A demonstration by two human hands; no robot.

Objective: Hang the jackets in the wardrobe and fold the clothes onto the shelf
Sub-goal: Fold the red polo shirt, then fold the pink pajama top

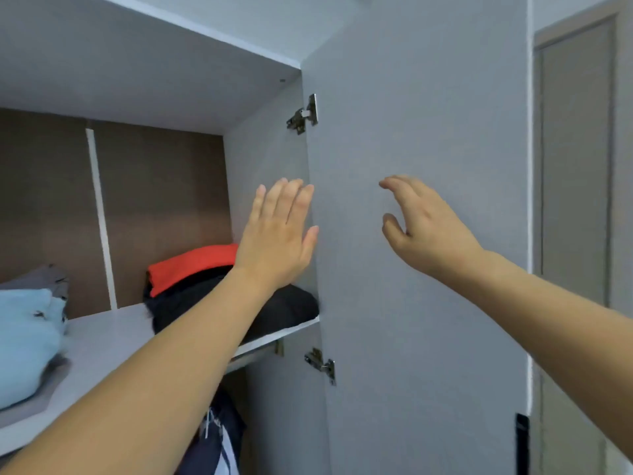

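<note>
The open wardrobe door (421, 234) is filling the middle, both hands raised at it. On the shelf (102, 337) a black and orange folded pile (205, 289) is sitting right, a light blue pile (27, 337) left. Dark jackets (219, 437) are hanging beneath. The left hand (277, 241) is holding its fingers straight and together by the hinge edge; the right hand (424, 228) is hovering with fingers loosely curled, gripping nothing.

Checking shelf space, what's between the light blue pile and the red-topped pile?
In the head view, only bare white shelf lies between the light blue pile and the red-topped pile.
</note>
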